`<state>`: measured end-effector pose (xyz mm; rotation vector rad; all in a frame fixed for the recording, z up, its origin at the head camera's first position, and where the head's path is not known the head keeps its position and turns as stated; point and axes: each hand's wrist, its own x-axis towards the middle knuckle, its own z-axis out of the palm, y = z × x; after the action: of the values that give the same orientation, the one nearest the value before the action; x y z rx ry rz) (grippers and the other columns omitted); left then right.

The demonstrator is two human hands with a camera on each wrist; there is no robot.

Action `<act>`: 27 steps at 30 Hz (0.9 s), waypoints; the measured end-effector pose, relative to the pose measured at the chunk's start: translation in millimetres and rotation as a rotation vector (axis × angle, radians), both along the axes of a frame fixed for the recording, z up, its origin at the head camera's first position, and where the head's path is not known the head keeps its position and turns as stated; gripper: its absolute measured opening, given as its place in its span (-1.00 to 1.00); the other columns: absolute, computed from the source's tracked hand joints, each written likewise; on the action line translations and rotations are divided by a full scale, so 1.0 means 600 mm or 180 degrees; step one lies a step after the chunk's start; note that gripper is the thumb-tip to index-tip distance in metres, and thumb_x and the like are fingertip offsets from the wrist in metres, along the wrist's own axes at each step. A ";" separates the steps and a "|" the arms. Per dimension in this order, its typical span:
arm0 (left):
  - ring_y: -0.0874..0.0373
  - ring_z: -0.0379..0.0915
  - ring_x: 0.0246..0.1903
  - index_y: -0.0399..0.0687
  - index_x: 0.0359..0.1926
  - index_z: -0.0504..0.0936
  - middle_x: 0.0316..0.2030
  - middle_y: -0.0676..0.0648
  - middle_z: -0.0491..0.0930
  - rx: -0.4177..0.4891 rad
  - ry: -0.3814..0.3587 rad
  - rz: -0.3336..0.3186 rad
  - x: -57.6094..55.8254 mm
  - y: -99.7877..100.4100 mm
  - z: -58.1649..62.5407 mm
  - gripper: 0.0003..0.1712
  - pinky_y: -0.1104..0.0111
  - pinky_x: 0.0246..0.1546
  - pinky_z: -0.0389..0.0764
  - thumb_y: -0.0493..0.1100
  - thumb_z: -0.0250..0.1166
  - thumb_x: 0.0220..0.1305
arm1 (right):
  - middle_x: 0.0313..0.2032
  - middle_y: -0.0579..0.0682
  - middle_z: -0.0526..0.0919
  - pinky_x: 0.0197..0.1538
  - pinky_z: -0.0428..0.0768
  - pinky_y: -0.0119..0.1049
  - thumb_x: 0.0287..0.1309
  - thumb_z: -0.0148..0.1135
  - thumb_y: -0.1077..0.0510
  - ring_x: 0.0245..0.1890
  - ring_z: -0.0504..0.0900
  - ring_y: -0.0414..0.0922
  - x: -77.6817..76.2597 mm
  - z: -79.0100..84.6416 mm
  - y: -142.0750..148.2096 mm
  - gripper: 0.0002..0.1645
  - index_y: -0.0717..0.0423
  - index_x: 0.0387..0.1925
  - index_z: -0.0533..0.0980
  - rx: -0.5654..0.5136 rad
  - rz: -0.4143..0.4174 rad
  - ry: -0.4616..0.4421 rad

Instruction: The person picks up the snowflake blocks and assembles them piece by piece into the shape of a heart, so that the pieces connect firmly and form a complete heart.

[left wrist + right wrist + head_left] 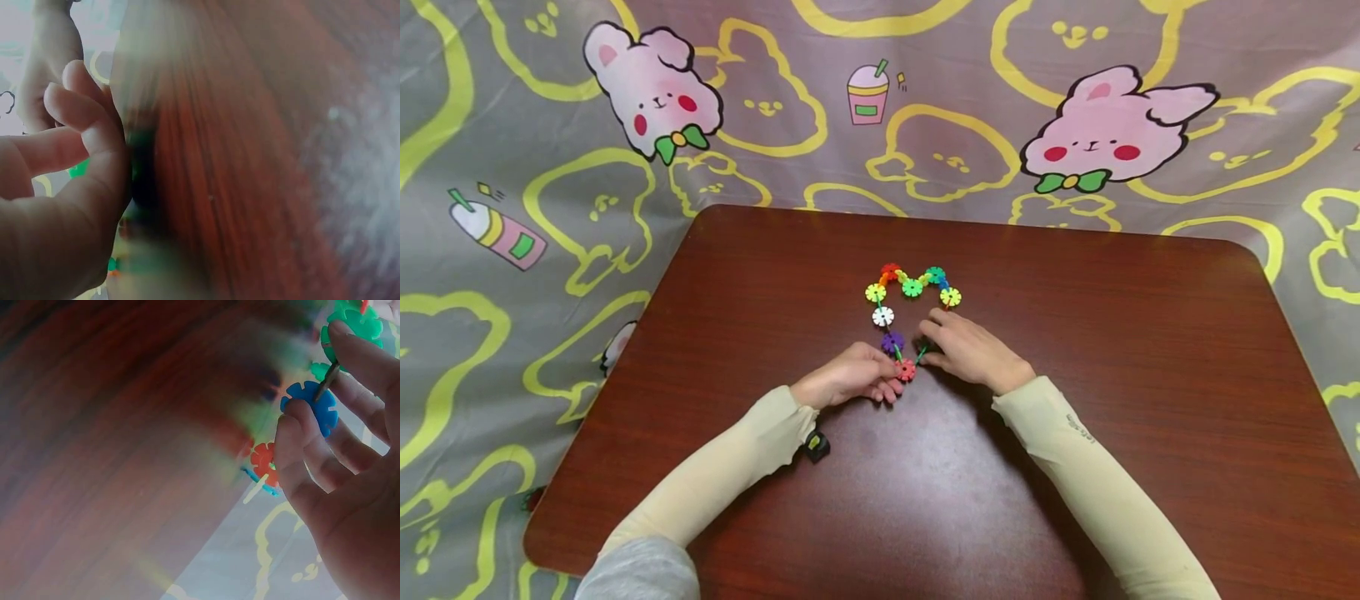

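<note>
A chain of slotted plastic snowflake discs lies on the table in a heart-like loop. Purple (pixel 892 342) and white (pixel 883 317) discs run up its left side. At the lower tip, my left hand (pixel 856 372) pinches a pinkish-red disc (pixel 907 369). Its curled fingers fill the left of the left wrist view, where the disc is hidden. My right hand (pixel 966 346) holds the loop's right side. In the right wrist view, its fingers are against a blue disc (pixel 322 406) and the thumb touches a green disc (pixel 362 328).
The brown wooden table (pixel 1150 400) extends around the loop. A small black device (pixel 817 446) sits by the left sleeve. Behind the table hangs a cloth (pixel 955 83) printed with cartoon rabbits and drink cups.
</note>
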<state>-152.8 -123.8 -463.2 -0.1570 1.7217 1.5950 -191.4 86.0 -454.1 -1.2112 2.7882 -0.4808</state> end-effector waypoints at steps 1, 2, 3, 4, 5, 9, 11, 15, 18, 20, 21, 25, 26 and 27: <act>0.24 0.59 -0.57 -0.48 -0.01 0.55 -0.52 -0.06 0.64 0.0015 -0.0004 0.0024 0.000 0.000 0.000 -0.70 0.49 -0.56 0.52 -0.33 0.03 0.39 | -0.25 -0.02 0.47 -0.17 0.55 -0.21 0.16 0.35 0.01 -0.29 0.52 -0.08 0.000 0.000 0.000 -0.70 0.08 -0.15 0.54 -0.0009 -0.0008 -0.0009; 0.23 0.62 -0.54 -0.49 0.00 0.54 -0.51 -0.07 0.65 0.0033 -0.0006 0.0051 0.000 0.001 0.000 -0.70 0.49 -0.55 0.54 -0.33 0.03 0.40 | -0.25 -0.02 0.47 -0.17 0.55 -0.21 0.16 0.35 0.01 -0.30 0.53 -0.08 -0.001 0.000 0.000 -0.70 0.08 -0.14 0.54 -0.0016 -0.0020 -0.0023; 0.22 0.64 -0.52 -0.50 0.00 0.53 -0.49 -0.09 0.67 0.0057 -0.0021 0.0092 0.000 0.001 -0.001 -0.69 0.48 -0.53 0.56 -0.33 0.02 0.40 | -0.25 -0.02 0.48 -0.17 0.56 -0.22 0.17 0.34 0.02 -0.31 0.54 -0.09 -0.001 0.000 -0.001 -0.70 0.08 -0.13 0.55 -0.0027 -0.0031 -0.0039; 0.20 0.65 -0.49 -0.51 0.01 0.52 -0.47 -0.10 0.68 0.0077 -0.0029 0.0133 0.000 0.001 -0.001 -0.68 0.48 -0.51 0.58 -0.33 0.02 0.40 | -0.25 -0.02 0.48 -0.17 0.57 -0.22 0.18 0.33 0.02 -0.32 0.54 -0.09 -0.001 0.000 -0.001 -0.70 0.09 -0.12 0.56 -0.0035 -0.0043 -0.0052; 0.19 0.67 -0.47 -0.52 0.02 0.51 -0.45 -0.12 0.69 0.0094 -0.0046 0.0186 -0.001 0.002 0.000 -0.68 0.47 -0.48 0.60 -0.33 0.02 0.40 | -0.25 -0.02 0.48 -0.18 0.57 -0.22 0.18 0.33 0.03 -0.34 0.55 -0.09 -0.001 0.001 -0.002 -0.70 0.09 -0.12 0.56 -0.0048 -0.0052 -0.0066; 0.18 0.69 -0.43 -0.53 0.06 0.49 -0.38 -0.19 0.71 0.0135 -0.0062 0.0342 -0.002 0.002 0.002 -0.66 0.46 -0.43 0.63 -0.33 0.02 0.40 | -0.27 0.00 0.47 -0.22 0.58 -0.23 0.19 0.32 0.05 -0.39 0.55 -0.08 -0.002 0.002 -0.003 -0.71 0.12 -0.12 0.59 -0.0075 -0.0065 -0.0059; 0.17 0.69 -0.43 -0.54 0.07 0.49 -0.37 -0.21 0.72 0.0150 -0.0066 0.0391 -0.002 0.002 0.003 -0.65 0.45 -0.42 0.64 -0.33 0.02 0.40 | -0.27 0.01 0.48 -0.23 0.58 -0.24 0.19 0.32 0.06 -0.40 0.55 -0.09 -0.002 0.002 -0.004 -0.72 0.13 -0.12 0.60 -0.0079 -0.0066 -0.0046; 0.18 0.69 -0.44 -0.53 0.06 0.49 -0.42 -0.18 0.72 0.0172 -0.0096 0.0452 -0.004 0.002 0.002 -0.66 0.46 -0.44 0.63 -0.33 0.03 0.39 | -0.26 0.03 0.49 -0.22 0.60 -0.23 0.20 0.31 0.07 -0.38 0.57 -0.08 -0.002 0.002 -0.004 -0.71 0.14 -0.10 0.61 -0.0096 -0.0078 -0.0033; 0.19 0.69 -0.45 -0.53 0.07 0.49 -0.46 -0.13 0.71 0.0194 -0.0135 0.0465 -0.004 0.002 0.000 -0.66 0.48 -0.45 0.62 -0.33 0.03 0.39 | -0.25 0.05 0.51 -0.22 0.61 -0.22 0.21 0.31 0.06 -0.37 0.58 -0.08 -0.002 0.003 -0.005 -0.69 0.15 -0.09 0.62 -0.0142 -0.0098 -0.0010; 0.20 0.69 -0.45 -0.53 0.07 0.49 -0.48 -0.12 0.71 0.0219 -0.0148 0.0467 -0.004 0.002 -0.001 -0.65 0.48 -0.45 0.62 -0.33 0.03 0.39 | -0.26 0.05 0.51 -0.22 0.61 -0.23 0.21 0.31 0.06 -0.37 0.58 -0.08 -0.002 0.003 -0.005 -0.69 0.16 -0.10 0.62 -0.0171 -0.0107 0.0013; 0.20 0.69 -0.45 -0.53 0.07 0.49 -0.48 -0.12 0.71 0.0236 -0.0151 0.0472 -0.004 0.002 -0.002 -0.65 0.48 -0.45 0.62 -0.33 0.04 0.39 | -0.26 0.05 0.51 -0.22 0.61 -0.23 0.21 0.31 0.05 -0.38 0.58 -0.08 -0.002 0.004 -0.005 -0.69 0.16 -0.10 0.62 -0.0184 -0.0108 0.0024; 0.21 0.68 -0.46 -0.54 0.07 0.49 -0.50 -0.11 0.71 0.0292 -0.0138 0.0519 -0.004 0.001 -0.004 -0.65 0.49 -0.46 0.62 -0.34 0.04 0.38 | -0.26 0.05 0.52 -0.22 0.61 -0.23 0.20 0.31 0.05 -0.38 0.58 -0.08 -0.002 0.005 -0.004 -0.69 0.16 -0.10 0.62 -0.0180 -0.0101 0.0041; 0.21 0.68 -0.46 -0.54 0.07 0.49 -0.50 -0.11 0.70 0.0301 -0.0130 0.0531 -0.004 0.001 -0.004 -0.65 0.50 -0.46 0.62 -0.34 0.04 0.38 | -0.26 0.05 0.52 -0.22 0.61 -0.23 0.20 0.31 0.05 -0.37 0.58 -0.08 -0.002 0.005 -0.004 -0.69 0.16 -0.11 0.62 -0.0174 -0.0103 0.0039; 0.21 0.68 -0.46 -0.54 0.07 0.49 -0.51 -0.11 0.70 0.0311 -0.0140 0.0553 -0.004 0.001 -0.004 -0.65 0.50 -0.46 0.62 -0.34 0.04 0.38 | -0.26 0.05 0.52 -0.22 0.61 -0.23 0.20 0.31 0.05 -0.37 0.58 -0.08 -0.002 0.006 -0.004 -0.69 0.15 -0.11 0.62 -0.0165 -0.0102 0.0037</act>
<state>-155.4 -123.2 -465.5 -0.2979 1.6294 1.7846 -192.4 83.8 -450.7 -1.1847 2.8258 -0.5534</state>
